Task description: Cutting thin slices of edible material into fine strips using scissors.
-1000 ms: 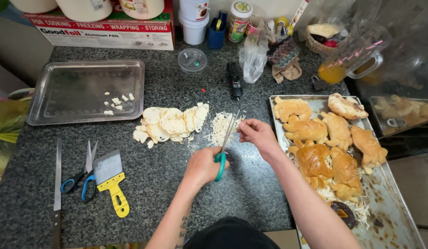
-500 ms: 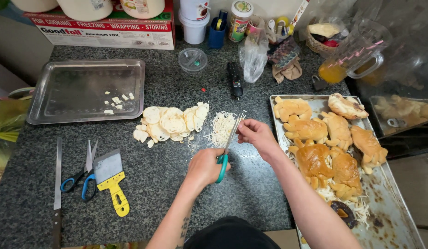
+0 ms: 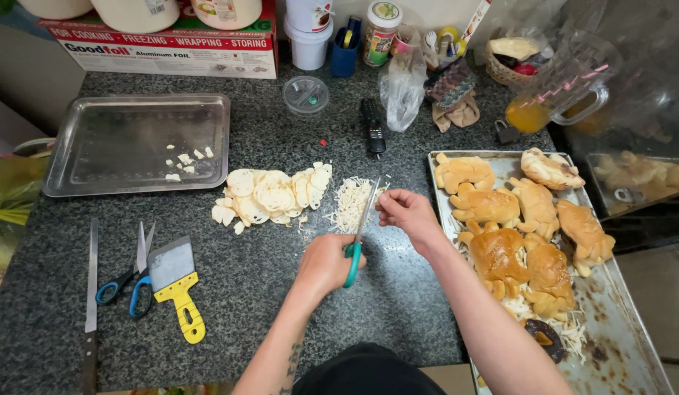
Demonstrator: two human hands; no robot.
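Red-white foil box point(image 3: 171, 45), counter's back edge point(image 3: 281, 80)

Both forearms are bare, with no sleeves, watch or bracelet in view. The left hand point(image 3: 326, 262) and right hand point(image 3: 405, 211) wear no gloves or rings. A dark tattoo runs along the left forearm point(image 3: 284, 351). Below the arms, a dark garment point(image 3: 368, 371) covers the torso.

On your bench point(image 3: 281, 292) you have an empty steel tray point(image 3: 138, 143) with a few crumbs at far left, and nearer you blue-handled scissors point(image 3: 127, 281), a yellow-handled scraper point(image 3: 177, 285) and a long knife point(image 3: 91, 292). A pitcher point(image 3: 559, 91) of orange liquid stands far right.
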